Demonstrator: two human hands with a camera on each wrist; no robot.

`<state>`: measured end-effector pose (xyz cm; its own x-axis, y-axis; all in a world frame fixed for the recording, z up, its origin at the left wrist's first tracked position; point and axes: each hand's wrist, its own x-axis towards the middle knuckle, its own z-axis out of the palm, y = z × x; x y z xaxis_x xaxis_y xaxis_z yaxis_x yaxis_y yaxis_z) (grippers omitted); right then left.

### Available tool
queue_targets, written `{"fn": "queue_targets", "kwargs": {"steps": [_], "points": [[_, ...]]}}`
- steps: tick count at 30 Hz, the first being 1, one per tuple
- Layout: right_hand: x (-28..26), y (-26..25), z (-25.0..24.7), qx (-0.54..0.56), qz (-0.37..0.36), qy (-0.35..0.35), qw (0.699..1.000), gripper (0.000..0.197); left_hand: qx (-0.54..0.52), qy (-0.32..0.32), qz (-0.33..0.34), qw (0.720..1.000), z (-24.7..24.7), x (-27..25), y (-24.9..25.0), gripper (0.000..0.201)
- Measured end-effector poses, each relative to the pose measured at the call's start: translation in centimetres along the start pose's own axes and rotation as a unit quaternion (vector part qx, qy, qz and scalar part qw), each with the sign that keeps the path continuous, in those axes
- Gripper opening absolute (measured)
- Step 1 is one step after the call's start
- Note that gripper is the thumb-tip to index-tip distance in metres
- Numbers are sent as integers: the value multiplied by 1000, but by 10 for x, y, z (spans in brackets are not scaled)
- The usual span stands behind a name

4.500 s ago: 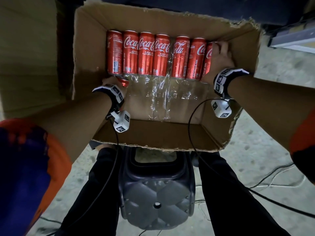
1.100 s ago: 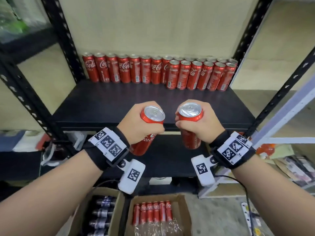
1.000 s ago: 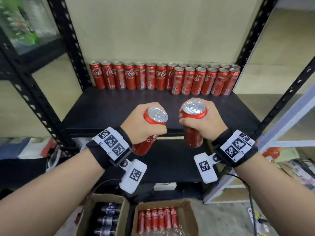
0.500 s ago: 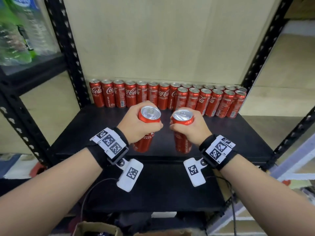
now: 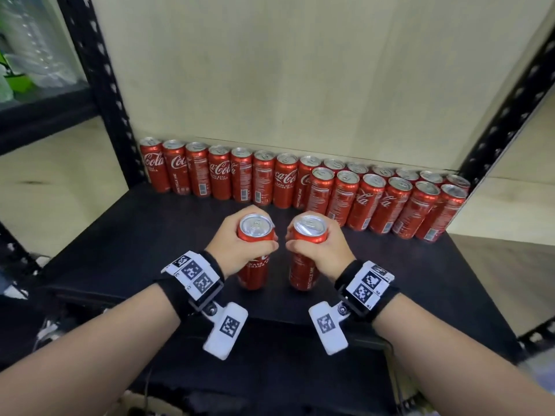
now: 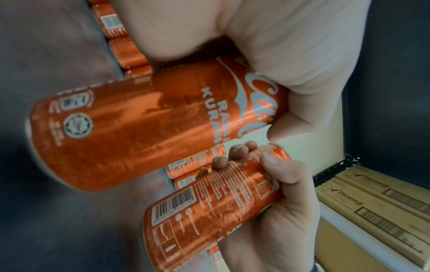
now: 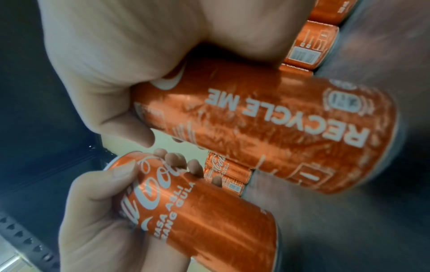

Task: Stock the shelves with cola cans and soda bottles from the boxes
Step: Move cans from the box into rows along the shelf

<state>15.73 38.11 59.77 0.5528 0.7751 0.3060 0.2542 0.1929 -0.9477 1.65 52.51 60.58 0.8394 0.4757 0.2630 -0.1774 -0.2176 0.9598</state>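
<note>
Two cola cans are riding upright above the shelf (image 5: 126,253), my left hand (image 5: 237,250) wrapping one can (image 5: 255,235) and my right hand (image 5: 322,250) the other can (image 5: 309,235), so I am aiming to extend the short front row (image 5: 387,202) leftward without knocking it.

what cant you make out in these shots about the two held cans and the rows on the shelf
- Whether the held cans' bases touch the shelf: head view, left can and right can hide their own bottoms.
- Small print on both: wrist views, motion blur.
- Back row labels at right: head view, front row covers them.
- Upper brand lettering: left hand and right hand cover it.
</note>
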Motion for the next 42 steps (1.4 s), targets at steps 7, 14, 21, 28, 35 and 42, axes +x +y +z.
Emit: {"fn": "queue_targets", "kwargs": {"steps": [7,14,21,28,35,42], "points": [[-6,15,-7,35,-4,-21,999,29,4,-4,-10,1000,5,-5,-12,42],[-9,-18,-25,-122,15,-123,985,60,156,-97,-13,983,-23,-6,19,56],[4,-84,-43,-428,-46,-277,859,78,497,-265,69,823,-46,9,66,91],[15,-103,-35,-571,-44,-353,740,74,579,-308,69,752,-34,25,82,79],[25,-93,-30,-556,-46,-355,750,72,572,-322,49,753,-24,39,86,71],[43,-84,-33,-527,-32,-339,779,70,596,-336,51,727,-17,56,86,68]]}}
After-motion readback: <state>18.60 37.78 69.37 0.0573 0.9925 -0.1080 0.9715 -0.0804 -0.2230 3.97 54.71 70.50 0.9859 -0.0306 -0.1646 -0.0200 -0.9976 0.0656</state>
